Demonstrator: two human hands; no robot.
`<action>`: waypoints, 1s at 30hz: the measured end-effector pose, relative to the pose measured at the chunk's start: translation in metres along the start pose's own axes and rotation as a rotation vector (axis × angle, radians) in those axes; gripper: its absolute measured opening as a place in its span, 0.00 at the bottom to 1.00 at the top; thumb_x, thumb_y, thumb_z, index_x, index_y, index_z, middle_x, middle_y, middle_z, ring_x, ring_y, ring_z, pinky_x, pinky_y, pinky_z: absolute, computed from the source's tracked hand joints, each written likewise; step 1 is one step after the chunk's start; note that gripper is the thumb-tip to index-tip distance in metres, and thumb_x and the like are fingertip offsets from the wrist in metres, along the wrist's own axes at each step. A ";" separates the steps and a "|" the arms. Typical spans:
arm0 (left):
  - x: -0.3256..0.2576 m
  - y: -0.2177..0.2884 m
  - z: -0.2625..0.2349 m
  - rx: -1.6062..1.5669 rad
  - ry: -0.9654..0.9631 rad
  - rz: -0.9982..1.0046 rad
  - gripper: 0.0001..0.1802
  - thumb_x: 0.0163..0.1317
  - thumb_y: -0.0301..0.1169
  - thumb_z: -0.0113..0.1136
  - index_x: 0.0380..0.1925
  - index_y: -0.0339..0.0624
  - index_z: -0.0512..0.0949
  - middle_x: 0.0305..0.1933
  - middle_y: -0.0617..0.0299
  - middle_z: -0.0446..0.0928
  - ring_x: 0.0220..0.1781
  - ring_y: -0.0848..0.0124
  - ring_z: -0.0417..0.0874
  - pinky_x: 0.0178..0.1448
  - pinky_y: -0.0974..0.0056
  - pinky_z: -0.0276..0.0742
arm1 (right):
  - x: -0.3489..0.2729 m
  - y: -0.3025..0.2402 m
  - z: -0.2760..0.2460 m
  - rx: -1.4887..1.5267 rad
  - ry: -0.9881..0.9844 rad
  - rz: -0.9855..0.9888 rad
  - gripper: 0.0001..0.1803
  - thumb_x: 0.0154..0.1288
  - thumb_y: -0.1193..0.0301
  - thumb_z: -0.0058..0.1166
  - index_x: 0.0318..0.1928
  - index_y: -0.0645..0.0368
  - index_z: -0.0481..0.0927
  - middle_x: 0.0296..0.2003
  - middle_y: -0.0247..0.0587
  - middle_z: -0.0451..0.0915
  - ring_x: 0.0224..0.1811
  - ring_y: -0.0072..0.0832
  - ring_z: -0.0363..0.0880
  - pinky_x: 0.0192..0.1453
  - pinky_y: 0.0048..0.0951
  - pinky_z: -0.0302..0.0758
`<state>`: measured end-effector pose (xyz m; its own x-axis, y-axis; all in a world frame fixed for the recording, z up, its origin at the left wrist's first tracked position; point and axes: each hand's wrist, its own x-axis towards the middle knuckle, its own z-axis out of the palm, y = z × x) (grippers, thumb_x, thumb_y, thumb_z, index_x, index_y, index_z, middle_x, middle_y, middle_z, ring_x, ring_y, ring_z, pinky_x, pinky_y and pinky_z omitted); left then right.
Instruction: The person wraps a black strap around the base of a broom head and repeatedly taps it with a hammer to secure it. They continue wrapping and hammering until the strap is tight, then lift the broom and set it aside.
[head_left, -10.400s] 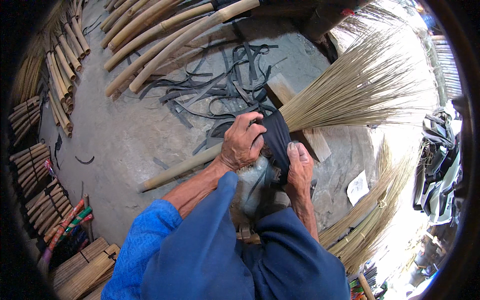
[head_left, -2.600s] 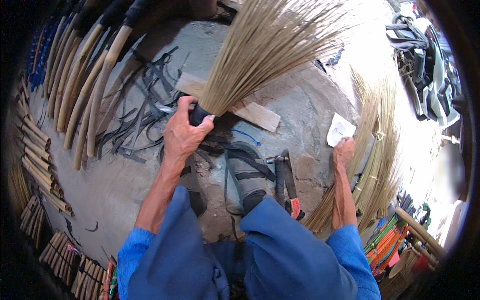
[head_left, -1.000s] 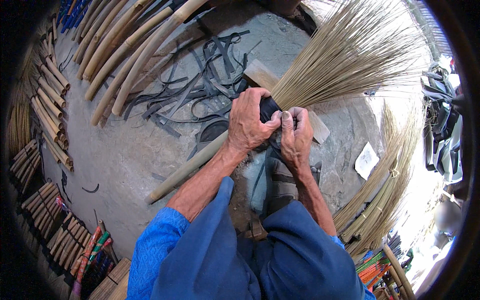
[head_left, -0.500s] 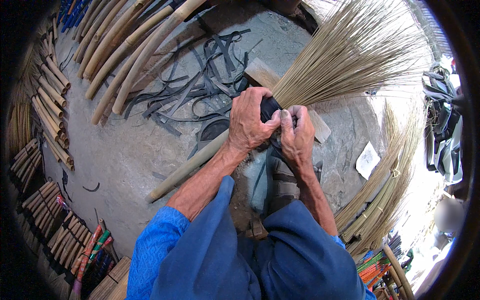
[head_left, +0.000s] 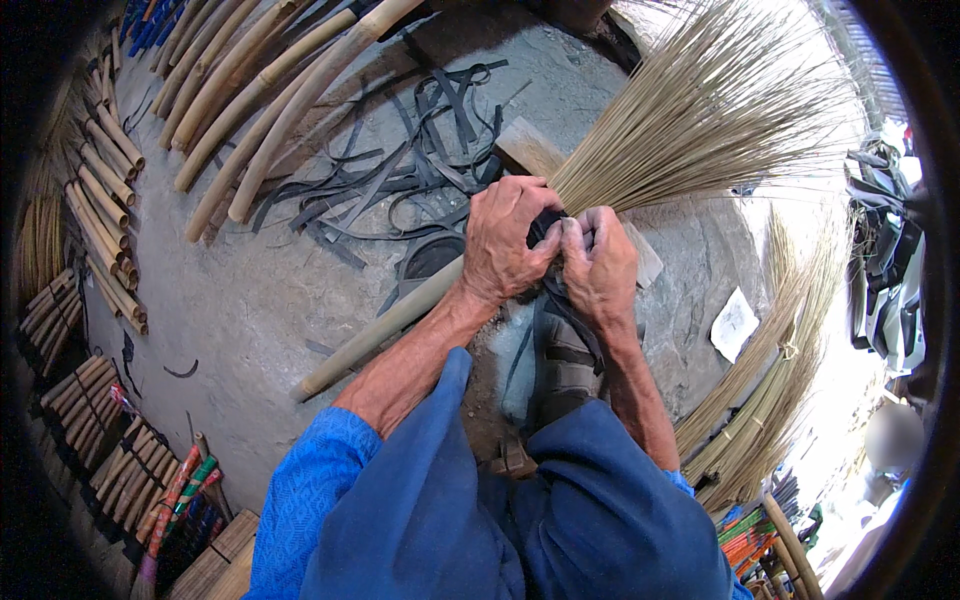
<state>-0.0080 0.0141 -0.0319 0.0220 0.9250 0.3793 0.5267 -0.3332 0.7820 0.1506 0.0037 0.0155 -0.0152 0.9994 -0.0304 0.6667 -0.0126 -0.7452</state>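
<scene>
A broom of fine straw-coloured stalks point(head_left: 690, 120) lies slantwise before me, its stalks fanning out to the far right. Its bamboo handle point(head_left: 375, 335) runs down to the near left, under my left forearm. My left hand point(head_left: 500, 240) is closed round the broom's neck, where a black rubber strip point(head_left: 543, 228) is wrapped. Close beside it, thumb to thumb, my right hand point(head_left: 602, 262) pinches the strip between thumb and fingers. A loose length of the strip dangles below the right hand. The fingers hide most of the wrapping.
Black rubber strips point(head_left: 375, 190) lie tangled on the stone ground beyond my left hand. A wooden block point(head_left: 525, 145) sits under the broom. Bamboo poles point(head_left: 290, 120) reach in from the far left; bundled sticks point(head_left: 130, 480) line the left side. Tied straw bundles point(head_left: 760, 420) lie at right, near white paper point(head_left: 734, 323).
My right hand has shifted slightly right and nearer me, still pinching the strip. Less of the black wrapping shows between the hands. The left hand keeps its grip on the broom's neck.
</scene>
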 end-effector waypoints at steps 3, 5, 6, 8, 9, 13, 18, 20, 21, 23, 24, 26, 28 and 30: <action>-0.002 0.001 0.000 0.025 -0.008 0.000 0.20 0.58 0.32 0.79 0.51 0.53 0.84 0.58 0.59 0.82 0.60 0.55 0.84 0.64 0.47 0.75 | 0.000 -0.007 -0.001 -0.173 0.015 -0.094 0.12 0.78 0.68 0.64 0.43 0.63 0.75 0.35 0.55 0.79 0.36 0.56 0.83 0.42 0.54 0.78; -0.004 0.001 0.000 0.016 -0.010 -0.014 0.18 0.58 0.32 0.79 0.49 0.53 0.86 0.58 0.59 0.82 0.61 0.55 0.84 0.64 0.47 0.75 | 0.001 -0.012 -0.003 -0.226 0.016 -0.155 0.12 0.77 0.68 0.63 0.44 0.63 0.75 0.37 0.56 0.79 0.38 0.58 0.83 0.42 0.56 0.78; -0.004 0.000 0.000 0.000 -0.008 -0.026 0.17 0.59 0.32 0.78 0.48 0.53 0.87 0.58 0.58 0.82 0.61 0.55 0.84 0.64 0.47 0.75 | 0.002 -0.014 -0.004 -0.256 0.016 -0.181 0.12 0.77 0.68 0.63 0.44 0.63 0.74 0.37 0.56 0.79 0.39 0.59 0.83 0.43 0.57 0.78; -0.004 -0.003 0.001 -0.053 -0.006 -0.064 0.15 0.59 0.32 0.78 0.46 0.51 0.88 0.58 0.57 0.83 0.61 0.54 0.85 0.64 0.48 0.76 | 0.005 -0.019 -0.006 -0.264 0.017 -0.233 0.12 0.78 0.68 0.63 0.44 0.63 0.74 0.38 0.56 0.78 0.40 0.59 0.83 0.43 0.57 0.78; -0.003 -0.004 0.001 -0.090 -0.006 -0.089 0.14 0.59 0.32 0.78 0.46 0.50 0.89 0.57 0.56 0.84 0.62 0.54 0.85 0.64 0.48 0.76 | 0.007 -0.022 -0.007 -0.275 0.003 -0.239 0.12 0.78 0.69 0.62 0.44 0.63 0.74 0.38 0.56 0.78 0.40 0.59 0.83 0.44 0.57 0.78; 0.001 -0.009 0.001 -0.197 -0.020 -0.155 0.13 0.59 0.31 0.78 0.44 0.47 0.90 0.55 0.53 0.86 0.62 0.52 0.86 0.64 0.48 0.80 | 0.011 -0.026 -0.009 -0.139 -0.018 -0.231 0.11 0.78 0.69 0.63 0.48 0.64 0.78 0.40 0.54 0.80 0.40 0.54 0.84 0.45 0.51 0.80; 0.001 -0.006 -0.005 -0.279 -0.048 -0.206 0.12 0.59 0.28 0.79 0.43 0.44 0.91 0.54 0.50 0.86 0.63 0.53 0.87 0.66 0.52 0.82 | -0.026 0.010 -0.025 -0.120 0.028 -0.137 0.13 0.78 0.69 0.64 0.54 0.64 0.81 0.42 0.53 0.81 0.42 0.48 0.83 0.49 0.45 0.81; 0.002 -0.005 -0.007 -0.319 -0.061 -0.237 0.11 0.60 0.28 0.80 0.43 0.43 0.91 0.54 0.49 0.86 0.64 0.55 0.87 0.67 0.55 0.82 | -0.059 0.040 -0.037 -0.222 0.038 -0.075 0.12 0.77 0.71 0.64 0.54 0.65 0.80 0.43 0.55 0.80 0.46 0.53 0.81 0.54 0.50 0.79; 0.002 -0.005 -0.008 -0.322 -0.074 -0.262 0.11 0.60 0.28 0.80 0.43 0.43 0.91 0.54 0.49 0.86 0.64 0.55 0.87 0.67 0.55 0.82 | -0.080 0.056 -0.043 -0.249 0.020 -0.014 0.13 0.77 0.72 0.64 0.55 0.65 0.79 0.45 0.58 0.79 0.49 0.55 0.80 0.56 0.51 0.77; 0.003 -0.005 -0.007 -0.332 -0.089 -0.296 0.12 0.61 0.29 0.80 0.44 0.42 0.91 0.55 0.49 0.86 0.64 0.55 0.87 0.66 0.55 0.82 | -0.129 0.087 -0.053 -0.296 -0.005 0.105 0.15 0.76 0.73 0.64 0.57 0.65 0.77 0.48 0.62 0.76 0.51 0.59 0.77 0.58 0.55 0.75; 0.004 -0.005 -0.006 -0.340 -0.067 -0.280 0.11 0.60 0.30 0.79 0.43 0.44 0.92 0.54 0.50 0.85 0.63 0.55 0.87 0.66 0.54 0.82 | -0.155 0.101 -0.055 -0.308 -0.014 0.194 0.17 0.76 0.73 0.64 0.59 0.65 0.76 0.50 0.64 0.75 0.52 0.61 0.77 0.58 0.56 0.74; 0.006 -0.004 -0.003 -0.340 -0.049 -0.280 0.11 0.60 0.32 0.78 0.42 0.46 0.93 0.54 0.53 0.85 0.60 0.55 0.86 0.64 0.53 0.83 | -0.205 0.123 -0.053 -0.380 -0.021 0.289 0.24 0.72 0.72 0.68 0.64 0.64 0.75 0.54 0.65 0.74 0.55 0.64 0.77 0.60 0.57 0.75; 0.007 -0.003 0.001 -0.338 -0.038 -0.277 0.10 0.60 0.32 0.78 0.42 0.47 0.92 0.54 0.54 0.84 0.60 0.56 0.86 0.64 0.53 0.83 | -0.241 0.142 -0.049 -0.415 -0.044 0.323 0.29 0.69 0.71 0.70 0.67 0.63 0.74 0.55 0.64 0.74 0.57 0.65 0.77 0.61 0.57 0.76; 0.009 -0.002 0.004 -0.333 -0.043 -0.274 0.10 0.60 0.32 0.78 0.43 0.48 0.92 0.53 0.56 0.84 0.59 0.56 0.86 0.64 0.53 0.83 | -0.262 0.159 -0.045 -0.365 -0.054 0.526 0.37 0.65 0.69 0.74 0.72 0.59 0.74 0.58 0.63 0.74 0.60 0.66 0.78 0.61 0.57 0.78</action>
<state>-0.0053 0.0241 -0.0319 -0.0413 0.9919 0.1198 0.2155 -0.1082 0.9705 0.2943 -0.2590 -0.0646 0.3516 0.8598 -0.3703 0.8061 -0.4792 -0.3473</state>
